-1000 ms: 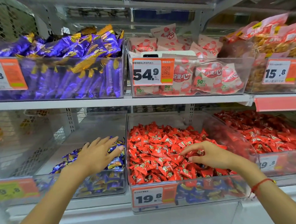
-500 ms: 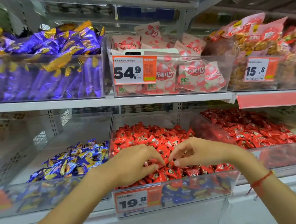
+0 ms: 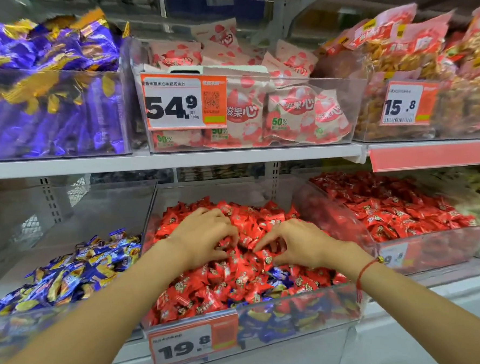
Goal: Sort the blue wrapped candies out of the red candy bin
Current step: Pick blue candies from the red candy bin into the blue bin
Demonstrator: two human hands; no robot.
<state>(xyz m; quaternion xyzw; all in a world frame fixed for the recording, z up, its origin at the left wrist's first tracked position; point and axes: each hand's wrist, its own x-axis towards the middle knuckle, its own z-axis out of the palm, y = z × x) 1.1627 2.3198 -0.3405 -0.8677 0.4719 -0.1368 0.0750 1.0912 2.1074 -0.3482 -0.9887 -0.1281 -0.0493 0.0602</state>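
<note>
Red bin: clear plastic bin of red wrapped candies (image 3: pixel 350 304), blue ones buried along its front.
Blue bin: clear bin of blue-and-gold candies (image 3: pixel 70 273), just left.
Left hand (image 3: pixel 205 237): has crossed over from the blue bin, fingers curled into red candies; hold unclear.
Right hand (image 3: pixel 296 243): still digging; grasp hidden.
Blue candy (image 3: pixel 278 275): exposed below right hand, unpicked.

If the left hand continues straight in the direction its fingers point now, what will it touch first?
Probably the red candies: the left hand has its fingers curled down and rightward into that pile. The right hand lies just beyond; depth is unclear.
</note>
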